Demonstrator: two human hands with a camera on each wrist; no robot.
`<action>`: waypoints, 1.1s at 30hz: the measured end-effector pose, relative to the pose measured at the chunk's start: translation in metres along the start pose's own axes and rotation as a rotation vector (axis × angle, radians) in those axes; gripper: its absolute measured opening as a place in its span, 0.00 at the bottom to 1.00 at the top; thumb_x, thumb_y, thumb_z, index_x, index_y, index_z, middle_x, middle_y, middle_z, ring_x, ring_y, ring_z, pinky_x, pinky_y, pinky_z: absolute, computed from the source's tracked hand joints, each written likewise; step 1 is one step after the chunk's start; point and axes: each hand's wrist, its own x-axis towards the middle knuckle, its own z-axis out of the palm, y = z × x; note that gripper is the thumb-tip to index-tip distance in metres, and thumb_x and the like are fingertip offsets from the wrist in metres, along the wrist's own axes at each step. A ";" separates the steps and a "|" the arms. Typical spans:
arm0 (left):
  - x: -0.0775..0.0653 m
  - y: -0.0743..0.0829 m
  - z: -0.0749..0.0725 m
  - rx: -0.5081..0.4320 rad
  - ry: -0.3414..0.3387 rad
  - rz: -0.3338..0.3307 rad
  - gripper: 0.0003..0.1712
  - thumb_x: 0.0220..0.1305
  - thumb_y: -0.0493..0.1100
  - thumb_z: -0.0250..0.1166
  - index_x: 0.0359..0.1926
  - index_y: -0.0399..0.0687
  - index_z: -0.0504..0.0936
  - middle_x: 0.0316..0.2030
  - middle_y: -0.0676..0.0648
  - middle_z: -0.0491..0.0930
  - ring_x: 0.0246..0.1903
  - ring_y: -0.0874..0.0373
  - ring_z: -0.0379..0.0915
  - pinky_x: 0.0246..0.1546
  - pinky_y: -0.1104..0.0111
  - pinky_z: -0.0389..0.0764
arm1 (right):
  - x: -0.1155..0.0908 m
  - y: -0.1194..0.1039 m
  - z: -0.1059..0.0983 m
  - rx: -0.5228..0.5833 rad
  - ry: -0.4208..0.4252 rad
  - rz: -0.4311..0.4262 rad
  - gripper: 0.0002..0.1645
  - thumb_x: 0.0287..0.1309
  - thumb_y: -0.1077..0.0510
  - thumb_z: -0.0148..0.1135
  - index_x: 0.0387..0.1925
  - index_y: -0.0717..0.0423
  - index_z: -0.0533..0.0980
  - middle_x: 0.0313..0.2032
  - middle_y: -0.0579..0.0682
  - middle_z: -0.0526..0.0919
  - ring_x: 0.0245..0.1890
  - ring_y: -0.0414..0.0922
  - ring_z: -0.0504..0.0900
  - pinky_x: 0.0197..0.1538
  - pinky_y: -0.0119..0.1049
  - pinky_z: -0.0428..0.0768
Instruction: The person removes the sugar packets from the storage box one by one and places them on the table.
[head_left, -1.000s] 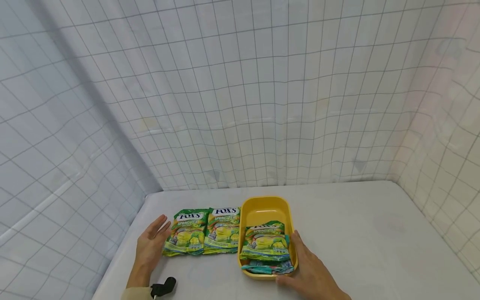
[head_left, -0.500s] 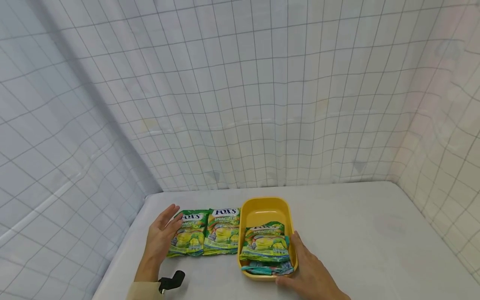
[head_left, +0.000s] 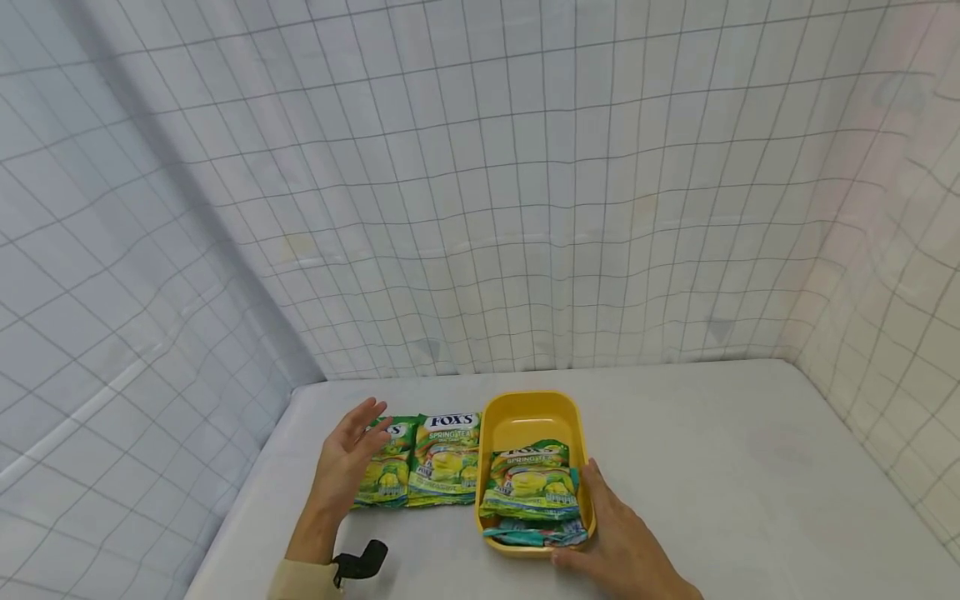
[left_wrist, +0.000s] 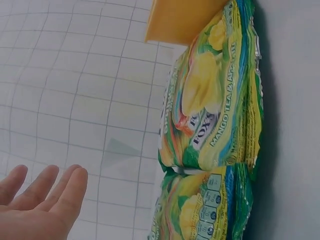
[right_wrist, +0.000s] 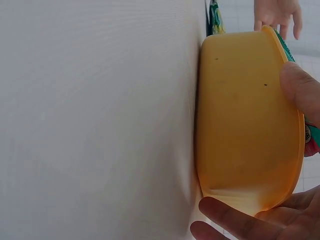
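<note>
My left hand [head_left: 345, 471], palm turned inward with relaxed fingers, hovers over the left edge of one green Fox's Spring Tea candy bag [head_left: 392, 475], partly covering it. Right beside that lies a second matching candy bag [head_left: 446, 462]. Against its right edge stands a yellow plastic tub [head_left: 528, 417]. My right hand [head_left: 626, 546] grips the tub's near right corner, thumb at the near rim and fingers along the right wall [right_wrist: 250, 120]. Inside the tub a third Fox's candy bag [head_left: 528, 487] rests on a teal packet [head_left: 525, 536], mostly hidden.
A white-covered table [head_left: 712, 467] extends right of the tub. White sheeting with a grid of dark lines [head_left: 525, 208] encloses the back and both sides. A black strap mount [head_left: 362, 560] sits on the left wrist.
My left hand has moved right and slightly away from me, from beside the left candy bag to over it. The right hand, tub and bags have stayed in place.
</note>
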 end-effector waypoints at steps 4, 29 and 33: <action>0.000 0.006 0.006 -0.012 -0.011 0.014 0.39 0.74 0.36 0.60 0.79 0.40 0.53 0.74 0.37 0.59 0.69 0.49 0.65 0.58 0.77 0.72 | 0.000 0.000 0.000 0.003 0.001 0.001 0.82 0.37 0.26 0.79 0.81 0.57 0.45 0.77 0.62 0.54 0.71 0.64 0.64 0.67 0.63 0.66; -0.006 0.033 0.051 -0.157 -0.059 0.032 0.40 0.73 0.33 0.58 0.79 0.41 0.50 0.74 0.37 0.60 0.71 0.39 0.59 0.61 0.74 0.71 | 0.000 -0.001 0.000 -0.012 0.015 -0.011 0.81 0.37 0.26 0.78 0.81 0.59 0.46 0.77 0.63 0.55 0.70 0.65 0.66 0.66 0.63 0.68; -0.009 0.034 0.059 -0.134 -0.065 0.004 0.41 0.73 0.35 0.60 0.79 0.41 0.50 0.74 0.37 0.60 0.72 0.39 0.58 0.59 0.74 0.73 | -0.001 -0.002 0.000 -0.010 0.016 -0.011 0.82 0.37 0.25 0.78 0.81 0.58 0.46 0.77 0.63 0.55 0.70 0.65 0.66 0.66 0.63 0.68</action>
